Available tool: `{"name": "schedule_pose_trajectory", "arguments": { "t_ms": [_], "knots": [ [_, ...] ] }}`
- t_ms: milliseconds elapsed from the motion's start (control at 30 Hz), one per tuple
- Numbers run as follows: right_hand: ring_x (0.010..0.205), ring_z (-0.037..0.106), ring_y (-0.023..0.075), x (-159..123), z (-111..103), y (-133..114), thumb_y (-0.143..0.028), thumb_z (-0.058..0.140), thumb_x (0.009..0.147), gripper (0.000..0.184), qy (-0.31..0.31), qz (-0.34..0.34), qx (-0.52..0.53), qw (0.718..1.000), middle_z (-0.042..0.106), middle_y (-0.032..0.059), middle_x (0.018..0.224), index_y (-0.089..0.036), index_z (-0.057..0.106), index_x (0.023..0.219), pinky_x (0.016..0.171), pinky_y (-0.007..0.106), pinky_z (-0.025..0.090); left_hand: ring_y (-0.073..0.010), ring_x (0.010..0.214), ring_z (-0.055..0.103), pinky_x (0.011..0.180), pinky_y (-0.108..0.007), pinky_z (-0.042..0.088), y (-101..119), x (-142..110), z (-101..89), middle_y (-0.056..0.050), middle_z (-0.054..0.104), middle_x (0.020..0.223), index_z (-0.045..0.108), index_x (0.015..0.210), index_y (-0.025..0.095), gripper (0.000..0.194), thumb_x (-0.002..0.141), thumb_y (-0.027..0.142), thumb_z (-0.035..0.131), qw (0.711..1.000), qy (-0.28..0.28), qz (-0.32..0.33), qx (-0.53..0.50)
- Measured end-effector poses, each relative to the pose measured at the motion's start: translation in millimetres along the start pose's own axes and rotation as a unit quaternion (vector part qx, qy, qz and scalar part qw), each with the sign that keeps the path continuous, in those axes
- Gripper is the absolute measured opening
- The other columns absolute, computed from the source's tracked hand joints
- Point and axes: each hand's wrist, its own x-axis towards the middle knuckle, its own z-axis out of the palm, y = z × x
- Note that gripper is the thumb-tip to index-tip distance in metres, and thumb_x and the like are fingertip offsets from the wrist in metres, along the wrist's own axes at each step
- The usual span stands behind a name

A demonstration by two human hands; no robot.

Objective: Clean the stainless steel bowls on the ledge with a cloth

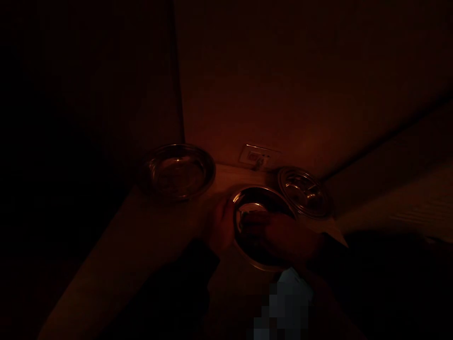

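Observation:
In dim reddish light, a shiny metal bowl (262, 268) tilts between my two hands. My left hand (221, 224) is closed on its left rim, the thumb along the edge. My right hand (276, 231) reaches over the bowl from the right, fingers stretched out across the inside. Its palm side is hidden, and the dark leaves unclear whether anything lies beneath it. Dark sleeves cover both forearms.
A second metal bowl (177, 177) stands at the left on the pale tabletop (141, 236). More metal dishes (304, 192), apparently stacked, stand at the right. A wall socket (256, 155) with something plugged in sits behind. A pale, partly pixelated shape (292, 288) shows below.

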Motion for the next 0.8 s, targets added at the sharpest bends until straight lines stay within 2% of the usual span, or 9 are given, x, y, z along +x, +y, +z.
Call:
{"name": "schedule_pose_trajectory", "arguments": {
  "t_ms": [67, 200, 333, 567, 733, 800],
  "knots": [
    [0.111, 0.058, 0.0219, 2.2, 0.2, 3.7, -0.012, 0.050, 0.088, 0.026, 0.014, 0.019, -0.012, 1.000, 0.065, 0.0096, 0.117, -0.019, 0.068, 0.104, 0.095, 0.036, 0.047, -0.0229, 0.095, 0.064, 0.088, -0.036, 0.047, -1.1, 0.8, 0.0, -0.009, 0.071, 0.103, 0.067, 0.099, 0.016, 0.032, 0.090, 0.032, 0.040, 1.000, -0.003, 0.005, 0.005],
    [0.110, 0.058, 0.0262, 7.1, -3.3, 13.3, -0.014, 0.052, 0.088, 0.027, 0.014, 0.061, -0.045, 0.997, 0.066, 0.0119, 0.115, -0.015, 0.065, 0.111, 0.094, 0.041, 0.047, -0.0257, 0.108, 0.061, 0.098, -0.040, 0.042, -1.7, 2.2, 0.1, -0.014, 0.066, 0.117, 0.064, 0.110, 0.012, 0.037, 0.090, 0.031, 0.040, 1.000, 0.004, -0.021, 0.012],
    [0.109, 0.057, 0.0297, 4.3, -3.3, 16.3, -0.013, 0.054, 0.085, 0.030, 0.019, 0.069, -0.055, 0.996, 0.065, 0.0141, 0.118, -0.012, 0.064, 0.114, 0.095, 0.047, 0.046, -0.0251, 0.109, 0.060, 0.098, -0.039, 0.042, -0.5, 0.6, 0.5, -0.013, 0.066, 0.119, 0.063, 0.112, 0.014, 0.037, 0.091, 0.032, 0.039, 1.000, -0.003, -0.019, 0.011],
    [0.110, 0.056, 0.0229, -0.3, 7.6, 7.9, -0.010, 0.052, 0.084, 0.030, 0.033, -0.026, 0.021, 0.999, 0.065, 0.0087, 0.117, -0.016, 0.067, 0.109, 0.102, 0.040, 0.040, -0.0250, 0.107, 0.061, 0.099, -0.040, 0.041, -2.0, 0.2, 0.1, -0.011, 0.068, 0.114, 0.065, 0.107, 0.016, 0.035, 0.091, 0.034, 0.040, 1.000, 0.008, -0.019, 0.010],
    [0.108, 0.058, 0.0258, 5.5, 4.7, 16.2, -0.010, 0.051, 0.084, 0.032, 0.047, 0.050, -0.009, 0.998, 0.066, 0.0115, 0.116, -0.016, 0.066, 0.112, 0.096, 0.044, 0.044, -0.0255, 0.110, 0.060, 0.100, -0.040, 0.041, -4.2, 1.3, 0.0, -0.011, 0.067, 0.117, 0.065, 0.108, 0.016, 0.034, 0.089, 0.034, 0.043, 0.999, 0.020, -0.025, 0.017],
    [0.107, 0.058, 0.0265, 6.3, 3.3, 16.3, -0.010, 0.052, 0.084, 0.033, 0.050, 0.064, -0.013, 0.997, 0.066, 0.0118, 0.116, -0.015, 0.065, 0.113, 0.095, 0.045, 0.044, -0.0256, 0.109, 0.060, 0.098, -0.040, 0.042, -4.4, 0.6, -0.1, -0.011, 0.067, 0.117, 0.065, 0.109, 0.016, 0.036, 0.090, 0.035, 0.041, 1.000, 0.004, -0.023, 0.008]
  ]
}}
